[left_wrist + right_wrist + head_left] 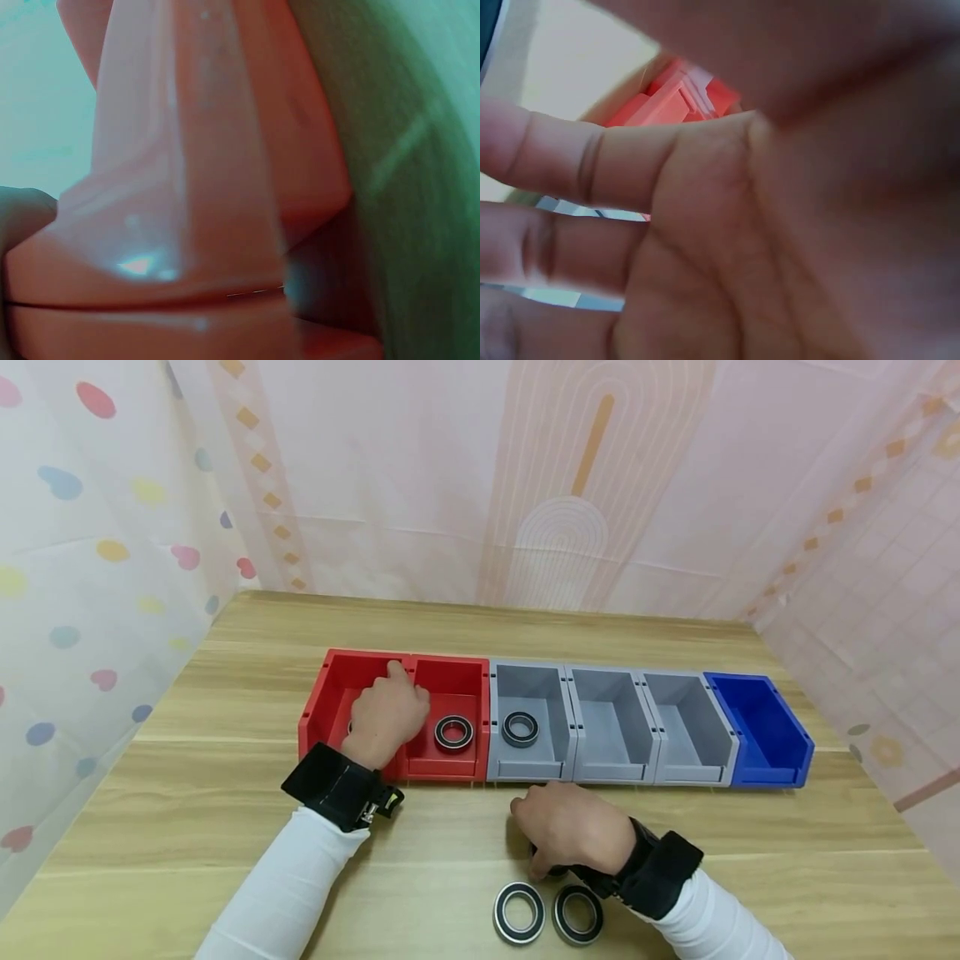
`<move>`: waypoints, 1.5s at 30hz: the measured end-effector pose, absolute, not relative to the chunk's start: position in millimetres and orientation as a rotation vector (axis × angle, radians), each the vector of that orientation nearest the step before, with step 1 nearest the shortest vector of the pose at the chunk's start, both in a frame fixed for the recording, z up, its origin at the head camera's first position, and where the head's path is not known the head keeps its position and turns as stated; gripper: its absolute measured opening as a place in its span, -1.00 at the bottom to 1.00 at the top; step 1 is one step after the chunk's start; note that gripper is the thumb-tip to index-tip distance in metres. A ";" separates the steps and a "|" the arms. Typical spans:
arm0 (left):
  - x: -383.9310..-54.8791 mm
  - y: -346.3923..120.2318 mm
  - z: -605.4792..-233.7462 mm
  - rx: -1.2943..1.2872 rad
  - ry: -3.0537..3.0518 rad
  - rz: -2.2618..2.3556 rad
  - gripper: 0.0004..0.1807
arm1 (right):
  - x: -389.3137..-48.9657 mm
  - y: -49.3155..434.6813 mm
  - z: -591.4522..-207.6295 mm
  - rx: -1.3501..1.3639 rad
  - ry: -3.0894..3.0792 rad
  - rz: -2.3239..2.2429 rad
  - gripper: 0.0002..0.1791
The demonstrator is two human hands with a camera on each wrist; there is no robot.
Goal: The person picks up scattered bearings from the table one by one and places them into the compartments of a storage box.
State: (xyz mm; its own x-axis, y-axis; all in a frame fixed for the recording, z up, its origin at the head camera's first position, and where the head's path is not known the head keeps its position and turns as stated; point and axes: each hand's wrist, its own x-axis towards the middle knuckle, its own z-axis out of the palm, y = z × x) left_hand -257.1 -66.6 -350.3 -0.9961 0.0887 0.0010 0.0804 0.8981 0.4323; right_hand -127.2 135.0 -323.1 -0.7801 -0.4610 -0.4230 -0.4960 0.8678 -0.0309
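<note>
My left hand (386, 714) is palm down over the left red bin (321, 703), close to its divider. A sliver of a dark ring (349, 727) shows beside that hand; what lies under the palm is hidden. In the left wrist view, only a bit of a finger (26, 214) shows beside the red plastic. On the table before the grey bins, my right hand (573, 827) holds a black-sealed ball bearing (557, 871) between thumb and fingers, mostly covering it. Two more ball bearings, a left one (519, 913) and a right one (577, 915), lie flat just nearer.
A bearing (453, 733) lies in the second red bin (446, 768), another (520, 728) in the first grey bin (532, 770). Two further grey bins and a blue bin (765, 731) continue the row rightward. Patterned curtains (420, 485) hang around the wooden table (187, 827).
</note>
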 end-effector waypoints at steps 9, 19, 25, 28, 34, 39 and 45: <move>-257.8 -66.0 -351.7 0.119 3.036 0.701 -0.55 | -125.9 133.7 -323.0 -0.811 2.648 0.206 -0.56; -256.6 -66.1 -350.0 0.129 3.040 0.695 -0.57 | -127.7 130.1 -326.1 -0.865 2.660 0.235 -0.54; -257.2 -66.3 -349.8 0.140 3.044 0.705 -0.56 | -130.1 131.7 -322.7 -0.878 2.685 0.205 -0.51; -256.9 -67.3 -349.7 0.138 3.035 0.711 -0.54 | -132.3 132.6 -321.6 -0.896 2.688 0.201 -0.48; -257.6 -69.6 -349.7 0.127 3.032 0.707 -0.56 | -139.4 137.0 -317.4 -1.034 2.724 0.207 -0.53; -258.7 -69.4 -350.2 0.131 3.025 0.699 -0.56 | -143.9 146.4 -308.6 -1.070 2.775 0.125 -0.60; -259.5 -67.5 -350.8 0.140 3.023 0.695 -0.55 | -148.4 163.8 -293.5 -1.074 2.864 0.032 -0.61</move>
